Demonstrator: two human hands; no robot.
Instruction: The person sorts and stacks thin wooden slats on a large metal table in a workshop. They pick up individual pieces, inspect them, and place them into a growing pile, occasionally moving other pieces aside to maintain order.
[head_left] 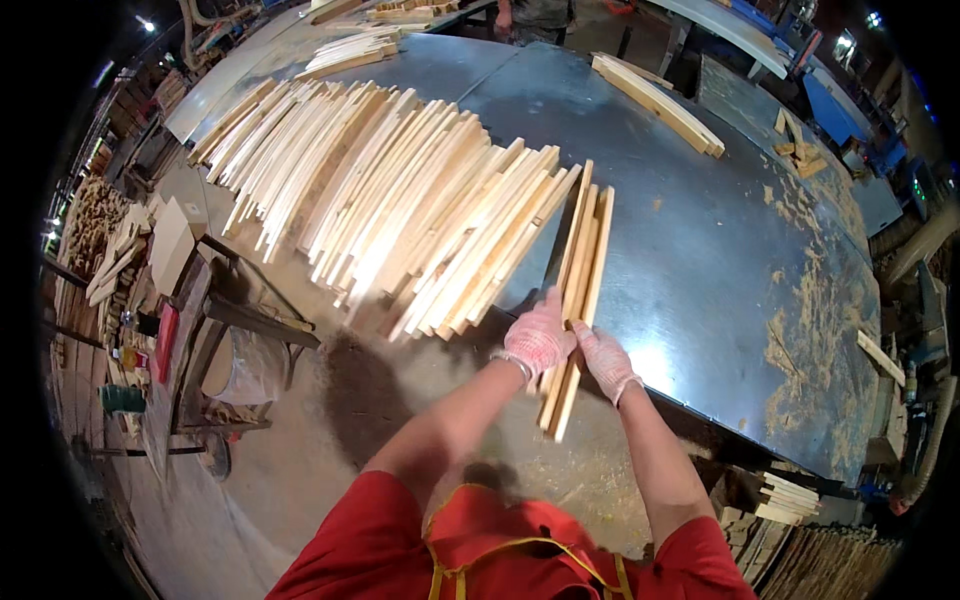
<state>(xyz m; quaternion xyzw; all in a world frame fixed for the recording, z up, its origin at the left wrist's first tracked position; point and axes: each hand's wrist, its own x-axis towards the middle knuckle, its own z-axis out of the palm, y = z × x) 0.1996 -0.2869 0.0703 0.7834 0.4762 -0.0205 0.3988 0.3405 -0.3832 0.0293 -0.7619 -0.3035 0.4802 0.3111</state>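
A: Ok, live now. Both hands on a small bundle of wood slats [578,290]. Left hand [538,338], gloved, fingers wrapped round the bundle's lower part; right hand [606,360], gloved too, fingers closed on the same bundle from the other side.

B: Where's the bundle w/ respect to the metal table [700,230]?

A: Upper half lies over the table's near edge, lower end sticks out past the edge toward the person. Held tilted, nearly on end.

B: And the surface?

A: Big grey sheet-metal top, shiny, w/ sawdust [810,330] scattered along its right side. Left of the bundle, a long fanned row of pale slats [400,200] covers the table, overhanging the near edge. At the far side, a short stack of thicker sticks [655,100].

B: Room?

A: Workshop. Concrete floor [300,470] below the table, dusty. Left of the table, wooden offcuts [110,250] piled by a frame; lower right of it, more stacked wood [790,495]. Another person [535,15] stands at the far edge, only partly visible. Person wears red sleeves, apron [500,550] w/ yellow trim.
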